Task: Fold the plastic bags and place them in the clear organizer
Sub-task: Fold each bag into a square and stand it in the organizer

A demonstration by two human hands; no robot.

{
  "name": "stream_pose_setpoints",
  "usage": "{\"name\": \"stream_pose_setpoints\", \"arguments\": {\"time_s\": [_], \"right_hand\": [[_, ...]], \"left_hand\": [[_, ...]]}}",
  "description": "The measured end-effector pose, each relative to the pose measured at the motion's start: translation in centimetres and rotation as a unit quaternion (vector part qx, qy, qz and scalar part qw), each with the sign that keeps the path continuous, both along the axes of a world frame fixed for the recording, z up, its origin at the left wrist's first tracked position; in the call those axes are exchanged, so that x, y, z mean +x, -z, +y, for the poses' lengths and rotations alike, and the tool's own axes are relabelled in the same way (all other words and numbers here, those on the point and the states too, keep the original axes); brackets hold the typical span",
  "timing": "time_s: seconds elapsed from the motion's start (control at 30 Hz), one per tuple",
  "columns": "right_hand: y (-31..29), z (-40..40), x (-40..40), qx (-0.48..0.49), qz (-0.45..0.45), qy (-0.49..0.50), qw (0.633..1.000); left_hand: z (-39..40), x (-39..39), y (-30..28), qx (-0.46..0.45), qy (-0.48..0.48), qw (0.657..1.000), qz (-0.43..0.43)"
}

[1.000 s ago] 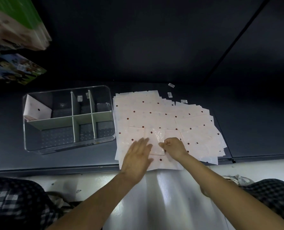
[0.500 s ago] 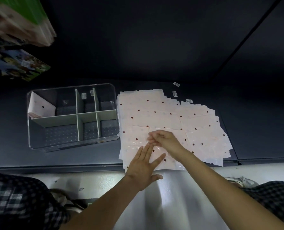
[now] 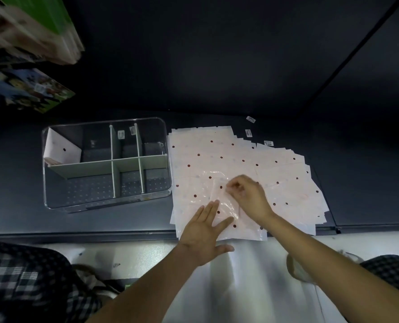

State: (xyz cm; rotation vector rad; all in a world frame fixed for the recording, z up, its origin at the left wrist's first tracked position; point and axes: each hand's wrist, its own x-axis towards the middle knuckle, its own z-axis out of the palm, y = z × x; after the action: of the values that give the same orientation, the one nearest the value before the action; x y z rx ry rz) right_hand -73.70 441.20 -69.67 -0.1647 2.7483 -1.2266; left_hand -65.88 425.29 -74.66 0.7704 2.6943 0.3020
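Observation:
A spread of pale pink plastic bags with dark red dots (image 3: 231, 155) covers the dark surface right of the clear organizer (image 3: 53, 201). On top lies one partly folded bag (image 3: 224, 201). My left hand (image 3: 205, 227) presses flat on its near edge with straight, spread fingers. My right hand (image 3: 247, 194) pinches the folded bag's far edge between curled fingers and thumb. A folded bag (image 3: 62, 151) leans in the organizer's far-left compartment.
The organizer has white dividers (image 3: 105, 167) forming several compartments. Small white labels (image 3: 251, 119) lie behind the bags. Boxes (image 3: 30, 26) hang at the upper left. A light strip (image 3: 147, 255) runs along the near edge, with checkered fabric (image 3: 18, 283) at both lower corners.
My right hand moved from the bag's near edge up and over to its far part, folding it. My left hand slid back toward me and stays flat.

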Motion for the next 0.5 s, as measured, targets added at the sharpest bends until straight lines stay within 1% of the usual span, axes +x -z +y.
{"name": "stream_pose_setpoints", "arguments": {"time_s": [0.07,0.13,0.23,0.3,0.37,0.43,0.5], "right_hand": [[0.5,1.3,2.4,0.100,0.009,-0.103,0.990],[1.2,2.4,4.1,0.164,0.018,-0.157,0.974],[1.1,2.7,5.0,0.204,0.093,-0.168,0.960],[0.9,2.6,5.2,0.250,0.162,-0.200,0.933],[0.7,2.4,5.4,0.306,0.203,-0.238,0.899],[0.4,2.2,5.3,0.340,0.206,-0.257,0.881],[-0.2,1.8,5.0,0.362,0.200,-0.244,0.877]], "left_hand": [[-0.3,-0.2,-0.2,0.002,-0.012,1.000,-0.002],[-0.6,-0.4,-0.5,0.011,-0.018,1.000,-0.004],[-0.9,-0.8,-1.0,0.035,-0.021,0.999,-0.013],[-1.1,-1.2,-1.3,0.053,-0.026,0.998,-0.028],[-1.2,-1.5,-1.6,0.077,-0.040,0.995,-0.050],[-1.3,-1.9,-1.9,0.103,-0.058,0.990,-0.076],[-1.5,-2.3,-2.5,0.132,-0.086,0.982,-0.107]]}}
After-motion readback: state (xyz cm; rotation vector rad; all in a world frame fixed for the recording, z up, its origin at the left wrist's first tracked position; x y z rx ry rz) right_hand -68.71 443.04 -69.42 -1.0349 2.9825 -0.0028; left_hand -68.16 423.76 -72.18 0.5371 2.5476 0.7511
